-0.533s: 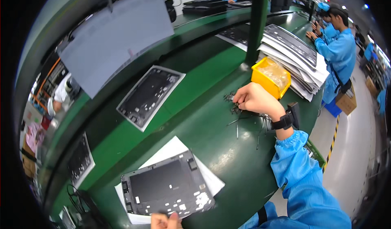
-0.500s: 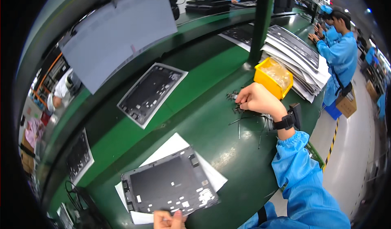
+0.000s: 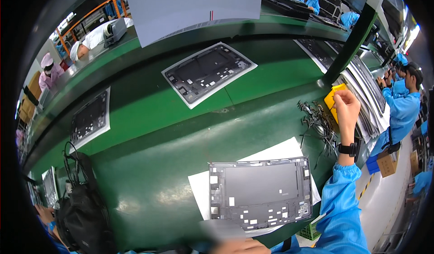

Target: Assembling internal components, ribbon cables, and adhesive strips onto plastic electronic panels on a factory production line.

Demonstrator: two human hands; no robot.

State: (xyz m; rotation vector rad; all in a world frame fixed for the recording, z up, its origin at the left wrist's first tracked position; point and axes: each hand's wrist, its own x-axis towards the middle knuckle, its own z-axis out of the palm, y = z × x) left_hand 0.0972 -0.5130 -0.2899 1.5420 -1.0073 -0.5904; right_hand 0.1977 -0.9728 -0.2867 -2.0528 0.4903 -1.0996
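Note:
A dark grey flat device cover [image 3: 260, 181] with small white patches lies on a white sheet [image 3: 199, 190] close to me. My left hand [image 3: 242, 246] is at the cover's near edge, partly cut off by the frame; its fingers are hidden, and a blurred pale patch lies beside it. My right hand [image 3: 348, 105] is raised in front of a yellow bin [image 3: 337, 89], fingertips pinched together. Whatever they hold, if anything, is too small to make out. Just left of that hand a pile of thin black cable-like parts [image 3: 318, 123] lies on the green table.
Similar covers on white sheets lie along the green strip, such as the middle cover [image 3: 210, 73] and the left cover [image 3: 90, 118]. A stack of sheets and covers [image 3: 366, 100] stands behind the bin. A black bag [image 3: 83, 213] is at left; a green post [image 3: 352, 41] rises at right.
My right hand has come up from the pile of cable-like parts to the front of the yellow bin. The view has turned, so the cover appears farther right. A blurred patch shows by my left hand.

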